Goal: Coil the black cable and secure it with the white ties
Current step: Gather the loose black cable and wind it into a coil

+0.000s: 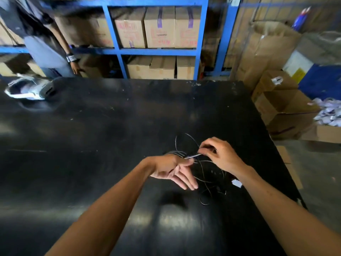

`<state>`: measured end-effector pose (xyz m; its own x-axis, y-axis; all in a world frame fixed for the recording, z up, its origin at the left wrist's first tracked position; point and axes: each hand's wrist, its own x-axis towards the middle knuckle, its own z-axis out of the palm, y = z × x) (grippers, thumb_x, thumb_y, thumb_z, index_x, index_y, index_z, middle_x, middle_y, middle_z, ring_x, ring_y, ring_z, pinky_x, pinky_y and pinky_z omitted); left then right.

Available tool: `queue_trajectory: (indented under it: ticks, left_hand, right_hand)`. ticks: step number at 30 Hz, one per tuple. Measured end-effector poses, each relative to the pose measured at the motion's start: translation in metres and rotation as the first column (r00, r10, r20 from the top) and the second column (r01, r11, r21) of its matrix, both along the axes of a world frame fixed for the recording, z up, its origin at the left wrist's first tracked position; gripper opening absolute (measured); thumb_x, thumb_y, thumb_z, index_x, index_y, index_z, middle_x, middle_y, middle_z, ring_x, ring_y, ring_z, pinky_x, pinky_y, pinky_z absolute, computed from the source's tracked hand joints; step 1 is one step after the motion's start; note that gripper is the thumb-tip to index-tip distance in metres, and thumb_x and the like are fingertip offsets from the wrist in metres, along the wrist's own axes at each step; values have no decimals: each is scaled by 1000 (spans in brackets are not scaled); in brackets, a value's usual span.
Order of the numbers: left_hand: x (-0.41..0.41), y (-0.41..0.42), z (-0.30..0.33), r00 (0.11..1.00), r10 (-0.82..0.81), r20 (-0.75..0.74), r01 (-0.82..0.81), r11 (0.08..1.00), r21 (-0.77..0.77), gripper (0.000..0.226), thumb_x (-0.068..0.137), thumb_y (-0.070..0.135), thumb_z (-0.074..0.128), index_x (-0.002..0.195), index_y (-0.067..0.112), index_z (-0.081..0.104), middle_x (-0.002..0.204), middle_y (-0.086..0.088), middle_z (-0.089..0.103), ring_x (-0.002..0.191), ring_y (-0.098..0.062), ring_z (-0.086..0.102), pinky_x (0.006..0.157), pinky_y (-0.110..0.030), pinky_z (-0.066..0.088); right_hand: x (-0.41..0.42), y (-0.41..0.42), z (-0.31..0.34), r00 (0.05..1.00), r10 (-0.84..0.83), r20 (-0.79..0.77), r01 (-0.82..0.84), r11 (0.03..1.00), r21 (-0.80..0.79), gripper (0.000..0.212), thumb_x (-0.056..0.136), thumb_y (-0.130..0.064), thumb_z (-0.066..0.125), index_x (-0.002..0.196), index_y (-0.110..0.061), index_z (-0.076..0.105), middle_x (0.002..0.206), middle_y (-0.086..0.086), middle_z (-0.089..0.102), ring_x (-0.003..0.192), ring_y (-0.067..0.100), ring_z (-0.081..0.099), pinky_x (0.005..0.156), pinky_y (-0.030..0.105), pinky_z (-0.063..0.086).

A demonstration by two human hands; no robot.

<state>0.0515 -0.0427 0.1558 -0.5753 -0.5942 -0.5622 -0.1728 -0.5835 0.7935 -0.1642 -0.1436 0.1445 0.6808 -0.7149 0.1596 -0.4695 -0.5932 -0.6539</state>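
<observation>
Just right of the frame's centre we have the black cable [203, 170] in loose loops over the dark surface [110, 126], part of it draped across our left hand [173, 169], the rest trailing down toward the lower right. The left hand lies palm up with fingers spread, its grip open, serving, we judge, as a form to keep the loops gathered. Our right hand [217, 154] has its grip pinched shut, thumb against fingertips, on a white tie [192, 156] that reaches across to the bundle, probably so it can be passed around the strands. A small white piece [236, 183], perhaps another tie, lies on the surface beside the right wrist.
</observation>
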Motion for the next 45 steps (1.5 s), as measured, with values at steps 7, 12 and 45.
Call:
queue_trajectory:
  ticks: [7, 12, 45]
  left_hand:
    - [43, -19, 127, 729, 369, -577, -584, 775, -241, 62, 103, 53, 34, 154, 20, 43, 159, -13, 42, 149, -35, 34, 121, -60, 23]
    - [76, -27, 166, 522, 565, -639, -823, 531, -202, 53, 103, 55, 31, 150, 35, 47, 166, -3, 29, 153, -36, 21, 123, -60, 8]
    - [82, -18, 191, 744, 491, -453, -642, 714, -281, 57, 99, 65, 29, 150, 44, 43, 143, 3, 57, 140, -27, 43, 114, -59, 25]
  right_hand:
    - [25, 16, 21, 941, -267, 207, 198, 933, 301, 22, 101, -43, 57, 87, -33, 70, 85, -4, 76, 83, 21, 72, 83, 48, 57]
    - [27, 51, 52, 897, -242, 369, 138, 948, 287, 39, 90, -56, 62, 69, -24, 69, 53, -15, 58, 53, 6, 56, 53, 23, 54]
    - [3, 84, 186, 893, -77, 443, -33, 971, 235, 18, 97, -19, 69, 81, -17, 76, 49, -8, 49, 39, 2, 40, 38, 16, 31]
